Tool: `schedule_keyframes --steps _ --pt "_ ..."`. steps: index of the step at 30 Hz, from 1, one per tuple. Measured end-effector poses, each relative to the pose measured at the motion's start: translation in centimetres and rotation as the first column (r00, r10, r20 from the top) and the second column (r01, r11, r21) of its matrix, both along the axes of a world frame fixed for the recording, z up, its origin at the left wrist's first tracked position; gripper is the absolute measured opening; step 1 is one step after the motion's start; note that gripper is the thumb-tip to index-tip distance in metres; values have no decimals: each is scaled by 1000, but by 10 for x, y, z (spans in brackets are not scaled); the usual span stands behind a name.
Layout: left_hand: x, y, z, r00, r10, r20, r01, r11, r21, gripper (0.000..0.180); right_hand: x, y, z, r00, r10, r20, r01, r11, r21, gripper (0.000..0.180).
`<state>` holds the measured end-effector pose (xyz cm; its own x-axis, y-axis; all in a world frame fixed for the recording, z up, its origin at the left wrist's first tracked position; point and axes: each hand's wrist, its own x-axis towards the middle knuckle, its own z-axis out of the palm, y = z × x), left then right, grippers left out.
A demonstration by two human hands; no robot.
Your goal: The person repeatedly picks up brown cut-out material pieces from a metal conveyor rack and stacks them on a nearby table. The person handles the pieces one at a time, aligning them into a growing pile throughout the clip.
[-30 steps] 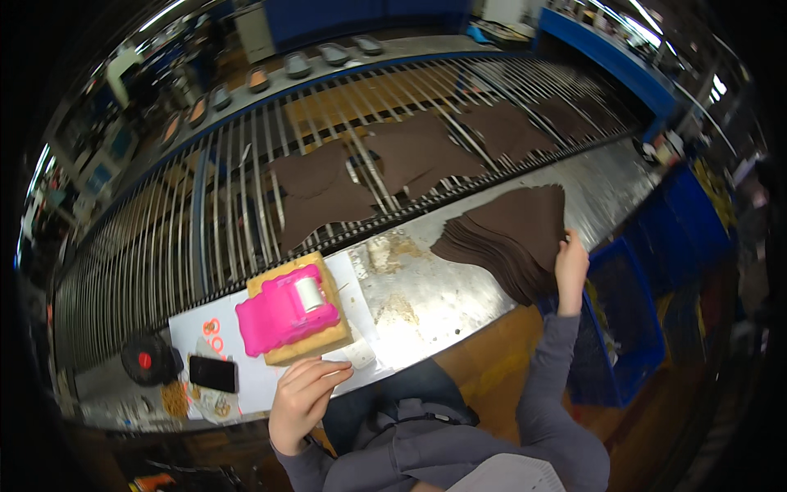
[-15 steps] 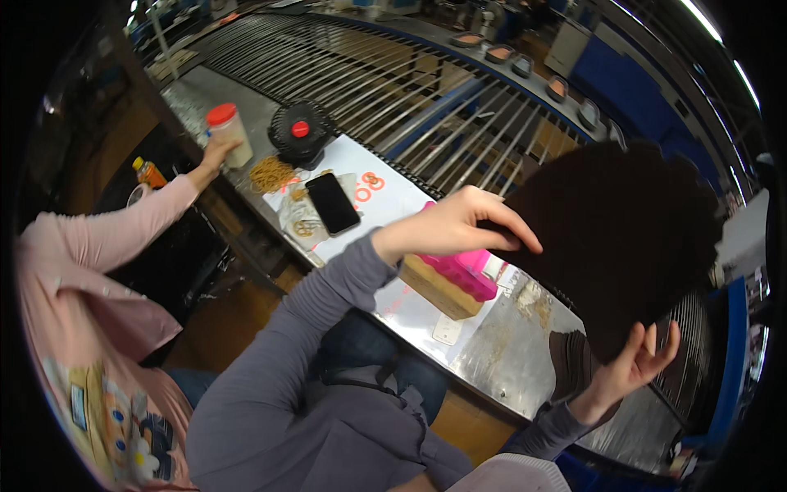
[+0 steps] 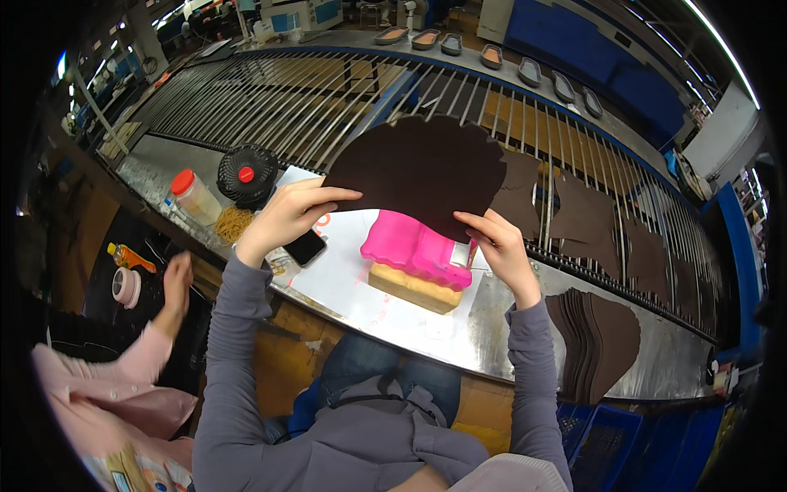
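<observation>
Between both hands I hold up a dark brown, thin, flexible sheet (image 3: 422, 168) with a curved, notched far edge. My left hand (image 3: 291, 215) pinches its left corner, fingers closed. Its near right edge is pinched between the thumb and fingers of my right hand (image 3: 502, 250). Just below the sheet stands a bright pink moulded block (image 3: 410, 254) with a wavy edge, on a tan base block (image 3: 414, 289). The sheet hides part of the pink block's far side. A stack of similar brown sheets (image 3: 602, 340) lies right of my right forearm.
A bar conveyor (image 3: 270, 94) runs behind the metal table (image 3: 500, 353), carrying more brown sheets (image 3: 582, 221). At left are a phone (image 3: 305, 248), rubber bands (image 3: 234, 223), a black fan (image 3: 247, 174) and a red-lidded jar (image 3: 195, 197). A co-worker's hand (image 3: 176, 283) is nearby.
The brown sheet has swung from the right to above the pink block, and my right hand has moved up to its near edge. The co-worker's hand has let go of the jar.
</observation>
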<state>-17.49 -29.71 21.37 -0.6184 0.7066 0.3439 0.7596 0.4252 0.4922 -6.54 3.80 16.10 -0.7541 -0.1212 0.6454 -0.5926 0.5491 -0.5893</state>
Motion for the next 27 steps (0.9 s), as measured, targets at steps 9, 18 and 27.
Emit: schedule_keyframes --steps 9,18,27 --pt "-2 13 -8 992 -113 52 112 993 31 35 12 13 -15 998 -65 24 64 997 47 33" --pt "-5 83 -30 931 -344 -125 347 938 6 42 66 51 -61 932 -339 130 333 941 65 30" --pt "-1 153 -36 800 -578 -161 564 816 -126 40 117 67 -128 836 -513 192 535 840 -87 29"
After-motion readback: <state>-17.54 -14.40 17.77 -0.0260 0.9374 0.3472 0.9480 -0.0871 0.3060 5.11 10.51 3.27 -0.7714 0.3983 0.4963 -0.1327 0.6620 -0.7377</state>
